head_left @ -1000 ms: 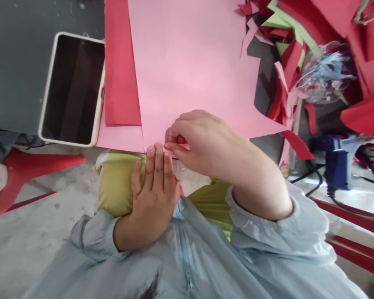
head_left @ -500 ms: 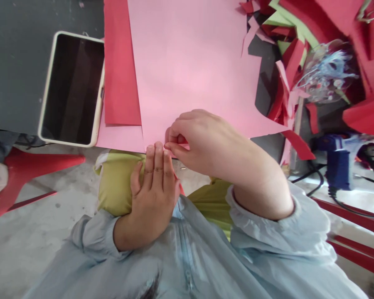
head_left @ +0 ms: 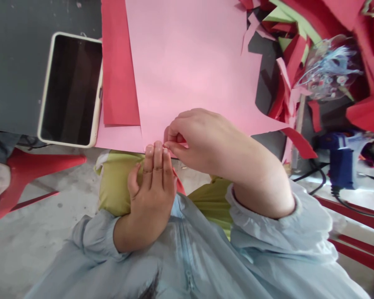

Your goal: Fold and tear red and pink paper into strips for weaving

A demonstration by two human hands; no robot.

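Note:
A large pink paper sheet (head_left: 193, 62) lies on the table and reaches its near edge. My left hand (head_left: 152, 199) is open at that edge, back up, fingers straight and fingertips touching the edge; its thumb is hidden. Close to those fingertips, my right hand (head_left: 202, 141) rests on the pink sheet with its fingers curled and thumb and forefinger brought together. What the pinch holds is too small or too hidden to make out. A red paper sheet (head_left: 120, 83) lies along the left side of the pink one.
A phone in a pale case (head_left: 71, 91) lies at the left by the table edge. To the right are red, pink and green paper scraps (head_left: 294, 54), a clear bag with blue threads (head_left: 332, 68) and a blue glue gun (head_left: 343, 162). A red stool (head_left: 34, 166) stands at left.
Both hands stay at the paper's near edge in almost the same pose. My left hand has shifted very slightly left; the view has moved a little.

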